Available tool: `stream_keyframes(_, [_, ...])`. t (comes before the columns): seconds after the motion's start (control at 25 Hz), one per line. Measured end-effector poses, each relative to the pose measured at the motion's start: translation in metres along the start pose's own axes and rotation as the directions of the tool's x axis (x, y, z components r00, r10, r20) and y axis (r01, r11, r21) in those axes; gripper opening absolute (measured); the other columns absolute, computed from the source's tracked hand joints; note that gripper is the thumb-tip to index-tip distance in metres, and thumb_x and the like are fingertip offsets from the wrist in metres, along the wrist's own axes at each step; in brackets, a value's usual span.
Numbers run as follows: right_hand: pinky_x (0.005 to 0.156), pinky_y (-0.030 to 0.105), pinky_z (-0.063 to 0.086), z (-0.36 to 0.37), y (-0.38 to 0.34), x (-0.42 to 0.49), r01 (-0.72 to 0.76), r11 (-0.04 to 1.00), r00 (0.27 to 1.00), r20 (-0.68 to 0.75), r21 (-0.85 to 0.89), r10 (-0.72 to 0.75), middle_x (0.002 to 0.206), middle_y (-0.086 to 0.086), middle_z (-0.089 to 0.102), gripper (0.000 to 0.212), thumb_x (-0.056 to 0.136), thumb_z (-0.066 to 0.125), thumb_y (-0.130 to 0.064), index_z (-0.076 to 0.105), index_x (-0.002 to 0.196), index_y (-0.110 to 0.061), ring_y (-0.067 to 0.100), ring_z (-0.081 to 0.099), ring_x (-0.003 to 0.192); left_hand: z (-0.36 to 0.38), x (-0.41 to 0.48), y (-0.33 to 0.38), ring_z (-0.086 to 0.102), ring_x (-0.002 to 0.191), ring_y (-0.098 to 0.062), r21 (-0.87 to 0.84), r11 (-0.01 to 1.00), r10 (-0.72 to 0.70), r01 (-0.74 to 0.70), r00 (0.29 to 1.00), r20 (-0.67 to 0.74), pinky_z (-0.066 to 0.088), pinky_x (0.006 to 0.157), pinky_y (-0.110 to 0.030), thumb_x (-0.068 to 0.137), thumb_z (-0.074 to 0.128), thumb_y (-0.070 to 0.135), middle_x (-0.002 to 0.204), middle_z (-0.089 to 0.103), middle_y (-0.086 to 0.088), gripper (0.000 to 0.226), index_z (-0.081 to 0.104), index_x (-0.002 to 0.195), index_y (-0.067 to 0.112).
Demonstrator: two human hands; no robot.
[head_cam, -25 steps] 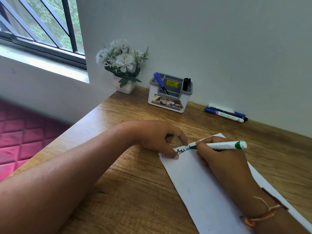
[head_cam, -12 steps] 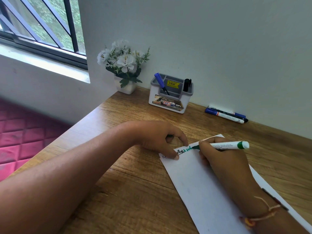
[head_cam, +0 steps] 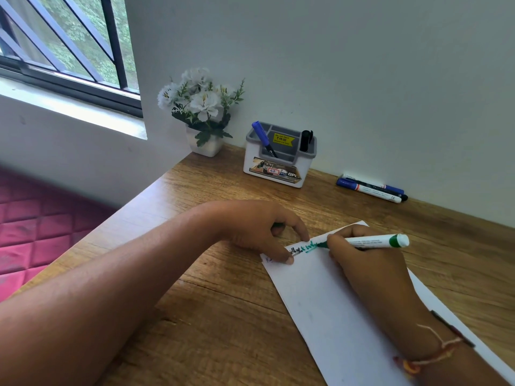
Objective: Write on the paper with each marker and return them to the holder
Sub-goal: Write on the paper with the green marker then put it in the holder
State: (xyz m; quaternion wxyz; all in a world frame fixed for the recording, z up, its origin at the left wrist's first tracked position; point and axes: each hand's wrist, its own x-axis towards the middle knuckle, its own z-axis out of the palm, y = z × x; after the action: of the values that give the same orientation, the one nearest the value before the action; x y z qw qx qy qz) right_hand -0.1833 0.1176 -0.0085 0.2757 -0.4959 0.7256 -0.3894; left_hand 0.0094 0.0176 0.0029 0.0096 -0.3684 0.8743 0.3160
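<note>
past the right hand's (head_cam: 370, 263) clenched grip, the green marker (head_cam: 367, 242) lies nearly level, tip left on paper (head_cam: 320, 302); left hand (head_cam: 259, 229) pins the paper.

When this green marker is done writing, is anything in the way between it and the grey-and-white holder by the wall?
Nothing visible. Bare wooden desk lies between the white-barrelled green marker in the right hand and the grey-topped white plastic holder. The left hand rests just left of that line.

marker (head_cam: 370, 242): white, green band
paper (head_cam: 328, 307): white, green and black scribbles
holder (head_cam: 278, 174): white, grey rim
table (head_cam: 223, 316): brown woodgrain
</note>
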Motion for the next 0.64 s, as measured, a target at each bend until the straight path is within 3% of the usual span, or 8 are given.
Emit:
stream_keyframes(0.16, [0.056, 0.030, 0.057, 0.002, 0.003, 0.001, 0.002, 0.999, 1.000, -0.031, 0.037, -0.001, 0.072, -0.002, 0.077, 0.011, 0.091, 0.065, -0.026, 0.071, 0.081, -0.025, 0.014, 0.070, 0.059, 0.000, 0.000, 0.001, 0.055, 0.100, -0.021, 0.016, 1.000, -0.013, 0.013, 1.000, 0.001, 0.051, 0.088, -0.044, 0.083, 0.074, 0.050, 0.115, 0.059, 0.001, 0.053, 0.049, 0.129, 0.058])
stream_keyframes(0.32, [0.056, 0.023, 0.054, -0.001, 0.002, 0.005, 0.005, 0.972, 0.998, -0.055, 0.236, 0.008, 0.081, 0.000, 0.076, 0.010, 0.097, 0.065, -0.033, 0.069, 0.096, -0.024, 0.010, 0.068, 0.067, 0.000, -0.005, 0.002, 0.051, 0.092, -0.007, -0.060, 0.996, -0.062, 0.058, 0.996, -0.069, 0.049, 0.084, -0.028, 0.080, 0.080, 0.041, 0.105, 0.051, 0.015, 0.076, 0.034, 0.141, 0.048])
stream_keyframes(0.48, [0.052, 0.019, 0.055, -0.004, 0.002, 0.003, 0.104, 0.935, 0.994, -0.060, 0.339, -0.088, 0.076, -0.001, 0.074, 0.010, 0.091, 0.072, -0.030, 0.067, 0.099, -0.027, 0.004, 0.068, 0.064, 0.000, -0.009, 0.004, 0.057, 0.090, -0.015, -0.394, 0.918, -0.081, -0.051, 0.947, -0.311, 0.053, 0.085, -0.036, 0.092, 0.063, 0.014, 0.110, 0.058, 0.007, 0.049, 0.048, 0.135, 0.033])
stream_keyframes(0.64, [0.061, 0.022, 0.059, -0.006, 0.002, 0.001, 0.198, 0.891, 0.980, -0.062, 0.409, -0.189, 0.087, -0.004, 0.078, 0.013, 0.095, 0.067, -0.025, 0.074, 0.103, -0.032, 0.007, 0.074, 0.080, 0.002, -0.008, 0.013, 0.068, 0.105, -0.009, -0.474, 0.862, -0.036, -0.182, 0.909, -0.415, 0.055, 0.094, -0.032, 0.097, 0.059, 0.006, 0.110, 0.073, 0.010, 0.036, 0.052, 0.127, 0.024])
